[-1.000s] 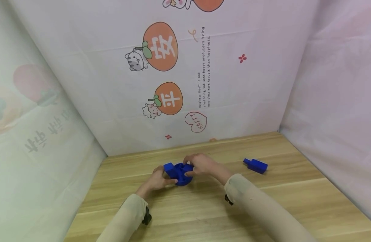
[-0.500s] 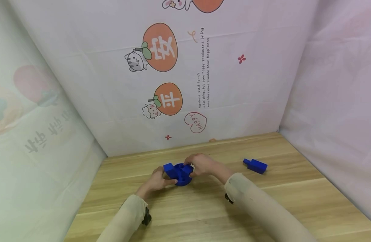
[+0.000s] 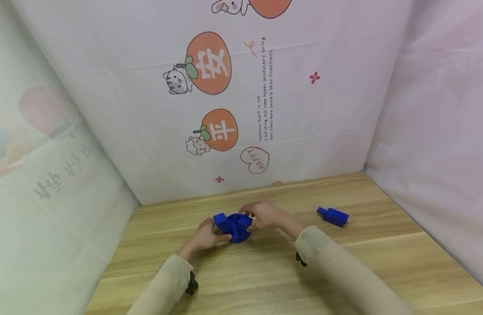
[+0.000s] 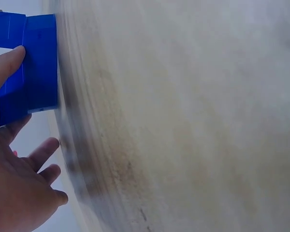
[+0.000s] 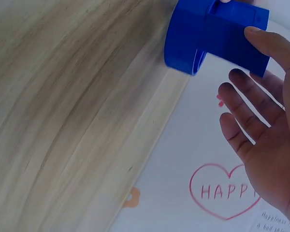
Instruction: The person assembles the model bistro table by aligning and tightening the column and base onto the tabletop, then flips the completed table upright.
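A round blue base (image 3: 240, 238) with holes in its top sits on the wooden table, and a blue rectangular block (image 3: 222, 223) rises at its left side. My left hand (image 3: 205, 234) grips the base from the left, thumb at its near rim and index finger behind. My right hand (image 3: 264, 215) pinches a second blue block (image 5: 237, 36) at the base's right side. In the right wrist view the thumb lies on the block's face, and the other fingers are spread. That block's lower end overlaps the round base (image 5: 183, 38) in this view.
A separate blue block with a narrow stepped neck (image 3: 333, 217) lies to the right on the wooden table (image 3: 241, 280). White printed cloth (image 3: 296, 122) hangs behind the table, with more cloth on both sides.
The right thumb has shifted slightly outward, showing more of the block it pinches. The left hand, the base and the loose block hold nearly the same places.
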Tool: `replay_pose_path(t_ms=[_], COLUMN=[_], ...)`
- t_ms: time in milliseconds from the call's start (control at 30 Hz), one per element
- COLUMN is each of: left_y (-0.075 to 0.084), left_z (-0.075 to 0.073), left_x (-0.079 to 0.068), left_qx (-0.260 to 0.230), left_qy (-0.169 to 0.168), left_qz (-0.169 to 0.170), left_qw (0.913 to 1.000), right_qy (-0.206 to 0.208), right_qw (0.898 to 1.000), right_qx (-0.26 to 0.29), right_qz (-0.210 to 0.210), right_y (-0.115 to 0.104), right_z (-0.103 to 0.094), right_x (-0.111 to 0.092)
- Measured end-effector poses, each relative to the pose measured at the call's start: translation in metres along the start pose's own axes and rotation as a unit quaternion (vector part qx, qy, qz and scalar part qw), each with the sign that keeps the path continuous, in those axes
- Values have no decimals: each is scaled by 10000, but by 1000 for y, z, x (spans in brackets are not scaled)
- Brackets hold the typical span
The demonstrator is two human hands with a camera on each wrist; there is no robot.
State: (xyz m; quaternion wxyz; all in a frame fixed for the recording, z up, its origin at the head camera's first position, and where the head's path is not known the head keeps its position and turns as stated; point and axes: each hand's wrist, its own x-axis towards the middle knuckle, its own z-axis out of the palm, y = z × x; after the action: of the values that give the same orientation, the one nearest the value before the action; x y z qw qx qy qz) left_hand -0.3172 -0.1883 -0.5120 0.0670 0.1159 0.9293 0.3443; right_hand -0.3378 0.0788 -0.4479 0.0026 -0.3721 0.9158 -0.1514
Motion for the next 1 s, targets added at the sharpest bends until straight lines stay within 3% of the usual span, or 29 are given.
replay_pose_path(t_ms=[167, 400, 633, 1000], left_y=[2, 2, 5, 11], left_z=[3, 2, 2, 2], left_x=[-1, 4, 4, 4], left_qx=[53, 348, 430, 546], left_qy=[103, 134, -54, -14], left_qz=[-26, -22, -279, -470], left_qw=[9999, 9993, 9987, 9974], right_qy=[-28, 111, 68, 200], right_qw=[9994, 9993, 9985, 9973], right_qx=[276, 237, 284, 159], right_qz=[215, 255, 468, 693], right_y=[17, 37, 47, 72], right_z=[-5, -19, -25, -27], right_x=[-8, -23, -34, -44])
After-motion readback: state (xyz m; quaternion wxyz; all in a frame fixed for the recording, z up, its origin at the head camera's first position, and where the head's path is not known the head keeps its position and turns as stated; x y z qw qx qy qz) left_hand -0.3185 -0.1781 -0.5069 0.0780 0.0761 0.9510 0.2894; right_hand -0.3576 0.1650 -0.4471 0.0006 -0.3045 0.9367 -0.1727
